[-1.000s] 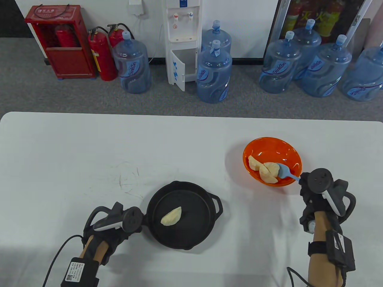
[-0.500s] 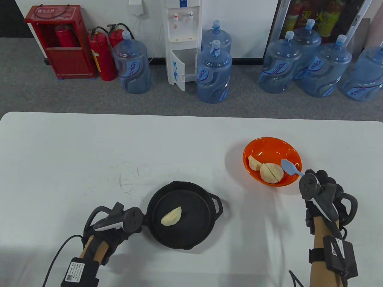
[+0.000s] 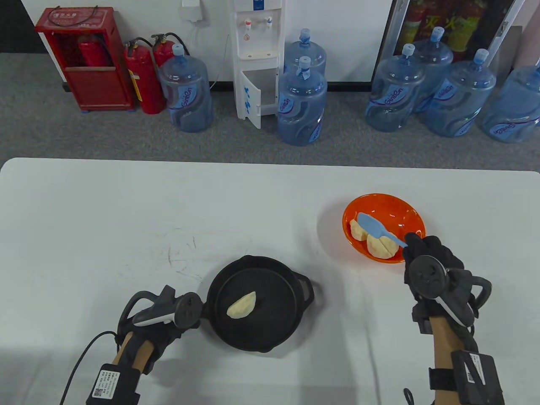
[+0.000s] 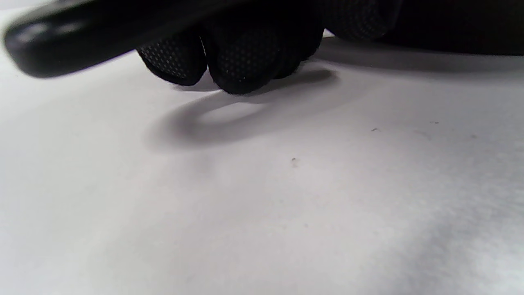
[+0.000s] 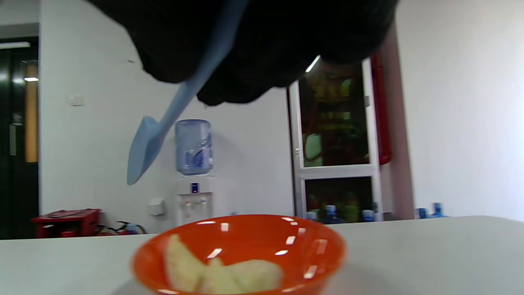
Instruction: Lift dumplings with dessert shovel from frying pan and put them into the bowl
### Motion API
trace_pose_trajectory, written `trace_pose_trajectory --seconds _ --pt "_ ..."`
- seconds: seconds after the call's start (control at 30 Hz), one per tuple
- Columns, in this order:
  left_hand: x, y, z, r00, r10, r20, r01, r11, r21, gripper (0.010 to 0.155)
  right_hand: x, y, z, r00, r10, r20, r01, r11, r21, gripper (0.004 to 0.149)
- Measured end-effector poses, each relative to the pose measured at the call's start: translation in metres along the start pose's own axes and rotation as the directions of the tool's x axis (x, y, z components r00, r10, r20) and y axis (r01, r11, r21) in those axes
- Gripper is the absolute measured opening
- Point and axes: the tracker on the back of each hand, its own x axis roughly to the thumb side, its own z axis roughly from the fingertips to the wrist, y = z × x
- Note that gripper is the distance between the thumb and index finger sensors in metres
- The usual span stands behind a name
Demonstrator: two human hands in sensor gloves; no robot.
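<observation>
A black frying pan (image 3: 274, 329) sits at the table's front centre with one pale dumpling (image 3: 241, 305) in it. My left hand (image 3: 168, 314) grips the pan's handle at its left side; in the left wrist view the curled fingers (image 4: 241, 57) rest just above the white table. The orange bowl (image 3: 390, 206) on the right holds three dumplings (image 3: 379, 247). My right hand (image 3: 426, 261) grips the blue dessert shovel (image 3: 373, 228) by its handle, its empty blade raised over the bowl. In the right wrist view the shovel (image 5: 151, 139) hangs above the bowl (image 5: 245, 254).
The white table (image 3: 126, 211) stretches wide behind and between pan and bowl. Beyond its far edge stand water bottles (image 3: 301, 105), a water dispenser (image 3: 257, 59), fire extinguishers (image 3: 143, 80) and a red cabinet (image 3: 86, 59) on the grey floor.
The right hand lifted the shovel out from among the bowl's dumplings and shifted left, the blade now raised and pointing up-left over the bowl. The left hand and the pan stayed still.
</observation>
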Motion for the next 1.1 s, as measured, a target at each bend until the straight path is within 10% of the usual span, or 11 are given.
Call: trace_pose_trajectory --seconds 0.6,1.1 --pt "0.001 0.001 0.0 1.0 -0.011 0.0 0.011 1.0 -0.005 0.055 0.16 0.068 0.034 0.897 -0.103 0.429 0.04 0.988 0.152 0.041" --pt "0.001 0.001 -0.001 1.0 -0.009 0.001 0.009 1.0 -0.01 0.055 0.17 0.086 0.044 0.839 -0.098 0.535 -0.028 0.975 0.221 0.04"
